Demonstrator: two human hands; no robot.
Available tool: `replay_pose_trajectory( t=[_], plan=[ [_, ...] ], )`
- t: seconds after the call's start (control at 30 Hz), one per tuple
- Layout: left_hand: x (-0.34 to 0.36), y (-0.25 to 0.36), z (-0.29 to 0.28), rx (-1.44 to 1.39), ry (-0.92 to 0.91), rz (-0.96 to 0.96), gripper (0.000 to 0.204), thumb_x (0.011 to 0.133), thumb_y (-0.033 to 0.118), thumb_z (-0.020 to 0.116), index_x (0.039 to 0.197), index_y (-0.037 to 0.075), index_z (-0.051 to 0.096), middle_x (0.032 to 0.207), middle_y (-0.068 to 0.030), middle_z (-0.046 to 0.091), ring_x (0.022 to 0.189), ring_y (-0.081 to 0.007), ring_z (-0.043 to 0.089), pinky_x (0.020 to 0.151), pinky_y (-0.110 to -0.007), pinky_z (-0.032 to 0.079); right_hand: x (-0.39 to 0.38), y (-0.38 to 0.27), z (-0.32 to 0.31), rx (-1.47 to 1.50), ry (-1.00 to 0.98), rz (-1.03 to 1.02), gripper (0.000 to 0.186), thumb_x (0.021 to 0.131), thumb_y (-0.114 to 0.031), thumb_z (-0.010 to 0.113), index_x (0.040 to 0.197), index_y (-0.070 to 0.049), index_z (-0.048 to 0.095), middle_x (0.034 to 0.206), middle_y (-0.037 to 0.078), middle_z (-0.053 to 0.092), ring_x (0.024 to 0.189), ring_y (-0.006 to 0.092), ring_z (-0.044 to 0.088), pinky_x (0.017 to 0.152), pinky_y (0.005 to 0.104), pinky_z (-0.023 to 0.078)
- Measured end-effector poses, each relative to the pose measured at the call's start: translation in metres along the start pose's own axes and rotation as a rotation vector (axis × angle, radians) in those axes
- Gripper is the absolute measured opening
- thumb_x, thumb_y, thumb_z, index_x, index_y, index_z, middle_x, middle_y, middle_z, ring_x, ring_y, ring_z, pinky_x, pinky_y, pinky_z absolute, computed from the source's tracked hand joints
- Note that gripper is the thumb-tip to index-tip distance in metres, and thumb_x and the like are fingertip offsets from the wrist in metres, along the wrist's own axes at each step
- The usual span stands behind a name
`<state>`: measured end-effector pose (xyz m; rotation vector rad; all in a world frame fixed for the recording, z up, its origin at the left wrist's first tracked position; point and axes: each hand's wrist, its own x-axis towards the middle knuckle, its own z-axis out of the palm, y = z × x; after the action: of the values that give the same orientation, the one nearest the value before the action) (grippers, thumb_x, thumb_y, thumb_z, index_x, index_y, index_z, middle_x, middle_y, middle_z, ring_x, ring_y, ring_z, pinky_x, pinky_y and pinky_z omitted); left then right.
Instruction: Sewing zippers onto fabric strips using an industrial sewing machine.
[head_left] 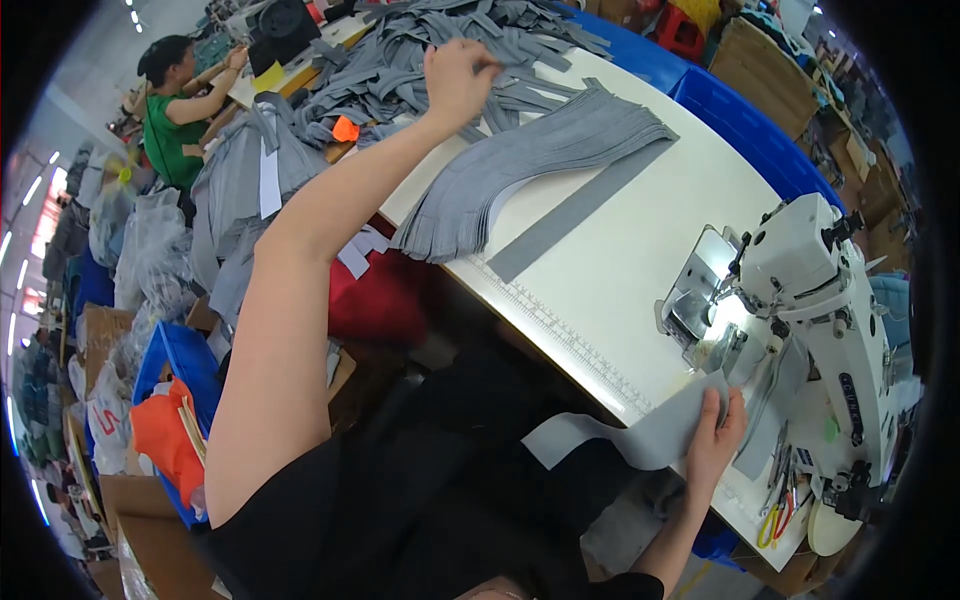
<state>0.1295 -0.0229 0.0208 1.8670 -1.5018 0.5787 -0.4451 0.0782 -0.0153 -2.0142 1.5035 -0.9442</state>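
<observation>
My right hand (715, 435) grips a grey fabric strip (650, 440) at the table's front edge, beside the sewing machine (800, 270). The strip's free end curls over the edge toward my lap. With the arm stretched out, my left hand (462, 82) is at a heap of loose grey strips (385, 75) at the far side of the table. Its fingers are curled, and what they hold, if anything, is blurred. Between the hands lies a neat fanned stack of grey strips (540, 155), with a single grey strip (585, 210) flat alongside it.
The white tabletop (600, 290) has a ruler scale along its front edge. Scissors with yellow handles (770, 525) and other small tools lie by the machine. Blue bins (750, 130) stand behind the table. A co-worker in green (170, 125) sits at the far left.
</observation>
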Motion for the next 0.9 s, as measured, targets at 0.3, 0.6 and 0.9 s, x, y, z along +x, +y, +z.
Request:
replay_pose_trajectory(
  t=[0.3, 0.6, 0.9],
  plan=[
    [0.001, 0.135, -0.071, -1.308, 0.004, -0.262, 0.027, 0.103, 0.030, 0.068, 0.104, 0.003, 0.073, 0.088, -0.0030, 0.069, 0.082, -0.0106, 0.063, 0.064, -0.023, 0.049, -0.004, -0.034, 0.004, 0.187, -0.153, 0.080, 0.020, 0.100, -0.018, 0.067, 0.101, 0.001, 0.066, 0.092, 0.010, 0.060, 0.094, 0.0254, 0.055, 0.090, 0.0347, 0.043],
    [-0.011, 0.213, -0.134, -1.729, -0.430, -0.357, 0.014, 0.106, 0.018, 0.062, 0.111, 0.005, 0.065, 0.096, -0.0041, 0.071, 0.080, -0.0119, 0.069, 0.075, -0.027, 0.057, 0.018, -0.108, 0.025, 0.443, -0.254, -0.464, 0.017, 0.093, -0.023, 0.075, 0.093, -0.006, 0.074, 0.163, 0.017, 0.042, 0.153, 0.0386, 0.032, 0.122, 0.0545, 0.025],
    [-0.024, 0.255, -0.129, -2.292, -0.837, -0.240, 0.023, 0.109, 0.016, 0.051, 0.125, 0.000, 0.057, 0.084, 0.0003, 0.052, 0.065, -0.0073, 0.044, 0.062, -0.022, 0.041, 0.026, -0.126, 0.030, 0.546, -0.436, -0.511, 0.015, 0.095, -0.017, 0.072, 0.097, -0.002, 0.073, 0.126, 0.012, 0.068, 0.121, 0.0247, 0.062, 0.118, 0.0461, 0.034]
  ],
)
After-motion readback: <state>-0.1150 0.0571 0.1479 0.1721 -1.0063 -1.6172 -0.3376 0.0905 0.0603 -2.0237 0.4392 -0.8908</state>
